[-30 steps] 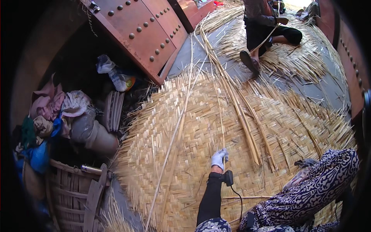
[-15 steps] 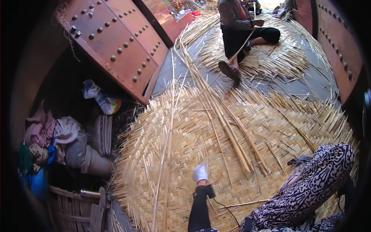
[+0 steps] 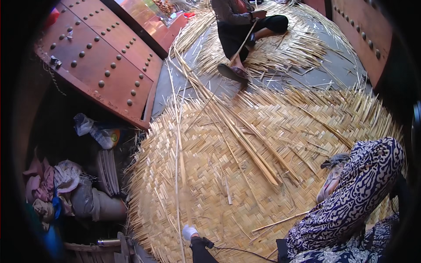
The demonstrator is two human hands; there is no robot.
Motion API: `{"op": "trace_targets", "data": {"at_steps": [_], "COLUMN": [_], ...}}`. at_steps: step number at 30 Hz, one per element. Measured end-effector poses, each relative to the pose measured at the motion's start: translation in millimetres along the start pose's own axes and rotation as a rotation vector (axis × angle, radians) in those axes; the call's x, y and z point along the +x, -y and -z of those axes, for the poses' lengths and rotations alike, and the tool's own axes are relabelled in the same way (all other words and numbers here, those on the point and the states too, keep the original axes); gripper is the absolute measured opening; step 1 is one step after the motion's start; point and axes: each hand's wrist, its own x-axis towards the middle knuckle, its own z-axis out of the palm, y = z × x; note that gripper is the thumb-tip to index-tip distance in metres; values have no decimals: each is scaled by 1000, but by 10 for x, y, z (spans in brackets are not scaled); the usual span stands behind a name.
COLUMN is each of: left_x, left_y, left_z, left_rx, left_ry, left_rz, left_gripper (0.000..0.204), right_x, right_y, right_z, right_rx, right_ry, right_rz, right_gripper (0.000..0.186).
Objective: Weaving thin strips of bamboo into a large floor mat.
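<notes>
The left hand (image 3: 189, 231) is too small to show its grip; the right hand is hidden; the seated person (image 3: 245, 30) is cut off by the top edge.

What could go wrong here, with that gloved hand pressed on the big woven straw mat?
The left hand rests on the woven mat beside a long thin reed; a careless pull might snap it or drag it out of line. A black cord trails from the wrist over the mat and could snag on loose strips. The bundle of loose reeds lying across the weave could slide or be knelt on and crack.
</notes>
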Motion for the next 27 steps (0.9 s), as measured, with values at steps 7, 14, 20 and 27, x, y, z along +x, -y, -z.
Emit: {"op": "trace_targets", "data": {"at_steps": [7,14,20,27], "left_x": [-265,-1112,-1118,-1543], "left_y": [-813,-2575,-2976,-3420], "left_z": [240,400,313,617], "left_rx": [102,-359,-172,-89], "left_ry": [-317,5,122,-101], "left_rz": [-106,-669,-643,-1013], "left_gripper": [23,34,26,32], "right_x": [-200,-248,-342,-398], "right_y": [62,-19,-265,-621], "right_z": [8,-74,99,-79], "right_rx": [-18,2,14,28], "right_ry": [17,11,3,-65], "right_rz": [-50,-75,-81,-89], "right_gripper": [11,11,11,12]}}
